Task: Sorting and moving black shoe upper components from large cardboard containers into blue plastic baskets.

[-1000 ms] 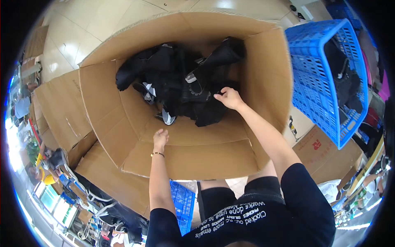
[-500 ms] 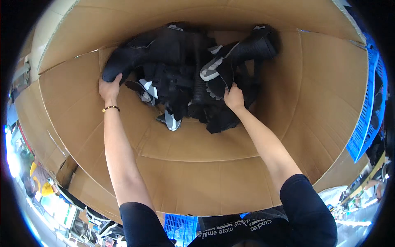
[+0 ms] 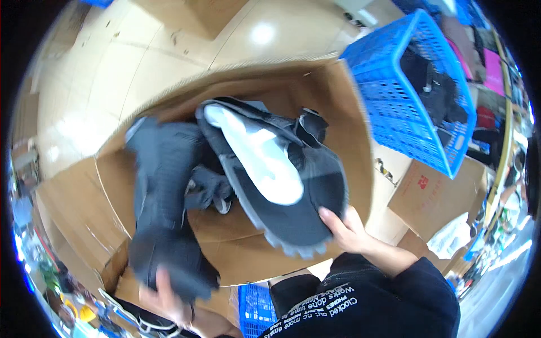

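Near the front left of the big cardboard box [image 3: 236, 256], my left hand [image 3: 166, 298] is closed on the near end of a tall black boot [image 3: 163, 186], smeared by motion. The boot's long shaft stretches away over the box. My right hand [image 3: 346, 231] grips the near edge of a black boot-like piece [image 3: 287, 219], thumb on top. That piece has a knobbed rim and a white sole-shaped panel, and is tilted toward me above the box. Between the two pieces, another dark item [image 3: 208, 188] with a pale tip lies down in the box.
A blue plastic crate [image 3: 383, 101] with dark items leans beside the box at the right. Below it sits a flattened brown carton [image 3: 431, 197] with white plastic [image 3: 451, 236] on it. Another blue crate [image 3: 256, 307] is by my body. Tiled floor [image 3: 152, 79] spreads beyond the box.
Both hands have come up out of the box toward me, each bringing a black boot piece. The view has shifted back, now showing floor beyond the box and the right-hand crate.
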Demonstrator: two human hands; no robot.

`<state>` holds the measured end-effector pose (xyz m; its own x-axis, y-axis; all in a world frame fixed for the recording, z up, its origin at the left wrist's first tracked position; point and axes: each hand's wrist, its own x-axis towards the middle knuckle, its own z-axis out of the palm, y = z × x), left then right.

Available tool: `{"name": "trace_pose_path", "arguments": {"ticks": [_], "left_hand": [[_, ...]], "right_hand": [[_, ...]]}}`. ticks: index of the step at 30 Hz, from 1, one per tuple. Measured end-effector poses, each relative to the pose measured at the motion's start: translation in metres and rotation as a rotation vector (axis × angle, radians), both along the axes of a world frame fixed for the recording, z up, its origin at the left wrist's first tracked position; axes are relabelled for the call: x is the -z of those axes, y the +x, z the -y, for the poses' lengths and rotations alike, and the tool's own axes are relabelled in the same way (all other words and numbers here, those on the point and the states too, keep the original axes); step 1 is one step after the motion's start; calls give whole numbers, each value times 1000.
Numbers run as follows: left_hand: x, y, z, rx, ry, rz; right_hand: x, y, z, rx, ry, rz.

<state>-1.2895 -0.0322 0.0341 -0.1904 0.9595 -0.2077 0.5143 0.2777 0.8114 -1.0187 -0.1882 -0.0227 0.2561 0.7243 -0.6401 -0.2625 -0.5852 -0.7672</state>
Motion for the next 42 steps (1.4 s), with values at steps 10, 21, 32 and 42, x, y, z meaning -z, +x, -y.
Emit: {"name": "trace_pose_path", "arguments": {"ticks": [10, 21, 32, 42], "left_hand": [[-131, 183, 40, 387, 229, 445], [18, 456, 107, 1330, 124, 174], [238, 62, 55, 518, -574, -534], [366, -77, 82, 76, -818, -362]], "right_hand": [[-144, 139, 167, 643, 303, 389], [-40, 303, 263, 757, -279, 438], [11, 151, 29, 76, 139, 67], [335, -18, -13, -6, -654, -98]]}}
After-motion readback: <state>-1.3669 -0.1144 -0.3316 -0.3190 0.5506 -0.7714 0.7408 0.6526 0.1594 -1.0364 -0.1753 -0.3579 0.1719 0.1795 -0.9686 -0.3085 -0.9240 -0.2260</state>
